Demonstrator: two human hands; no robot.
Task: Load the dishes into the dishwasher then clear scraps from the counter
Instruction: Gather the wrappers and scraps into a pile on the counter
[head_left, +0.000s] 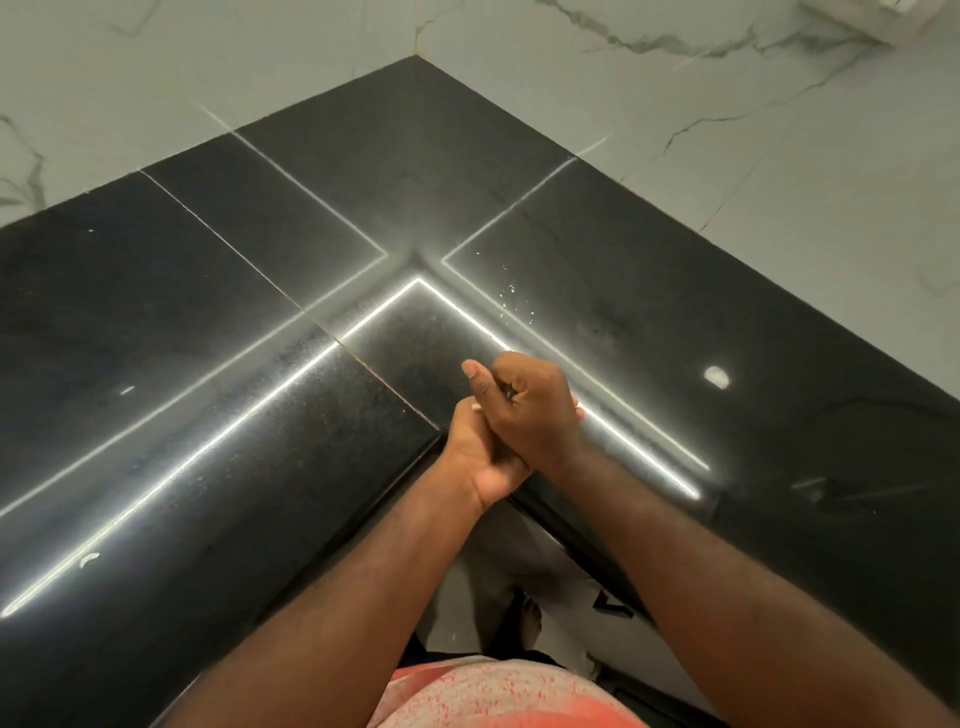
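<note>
The black polished counter (208, 364) forms an L around an inner corner. At that corner's edge my left hand (480, 460) lies palm up and cupped, with my right hand (537, 410) pressed on top of it as a closed fist, thumb up. What lies between the two hands is hidden. Small white crumbs (513, 300) are scattered on the counter just beyond the hands. A larger pale scrap (717, 376) lies to the right. A small curved scrap (89, 558) sits near the front left edge. No dishes or dishwasher are in view.
White marble-patterned wall tiles (727, 156) rise behind both runs of the counter. Bright light strips reflect across the glossy top. Below the corner I see pale floor (467, 587), a bare foot (524, 618) and my pink speckled shirt (493, 696).
</note>
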